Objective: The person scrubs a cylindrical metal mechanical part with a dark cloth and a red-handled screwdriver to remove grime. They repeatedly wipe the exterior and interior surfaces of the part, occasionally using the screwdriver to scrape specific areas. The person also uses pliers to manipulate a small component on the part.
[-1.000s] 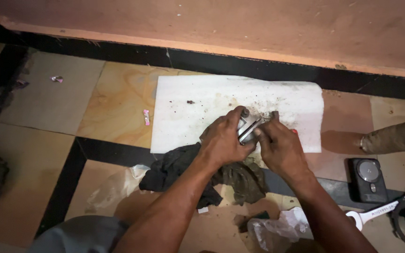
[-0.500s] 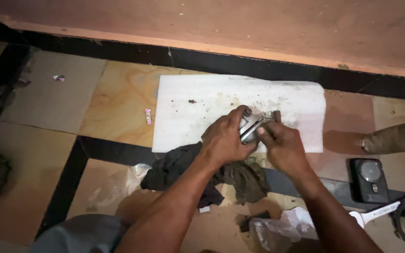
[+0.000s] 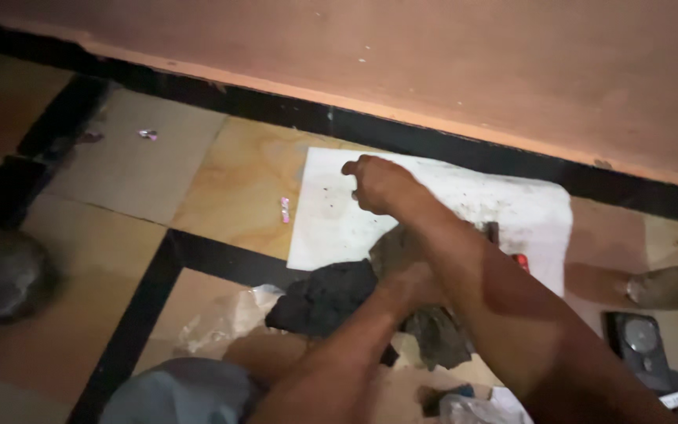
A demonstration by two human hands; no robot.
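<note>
Head view: right fingers [image 3: 359,184] curled over white sheet [image 3: 331,228]

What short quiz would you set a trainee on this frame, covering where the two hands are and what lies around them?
1. True or false: the right hand is above the white sheet on the floor.
2. The left hand, partly hidden behind the right forearm, is at: A) the dark cloth; B) a glass bottle; C) a blue bucket.
3. What runs along the foot of the wall, just beyond the sheet?

Key: 1 true; 2 A; 3 a black strip.
</note>
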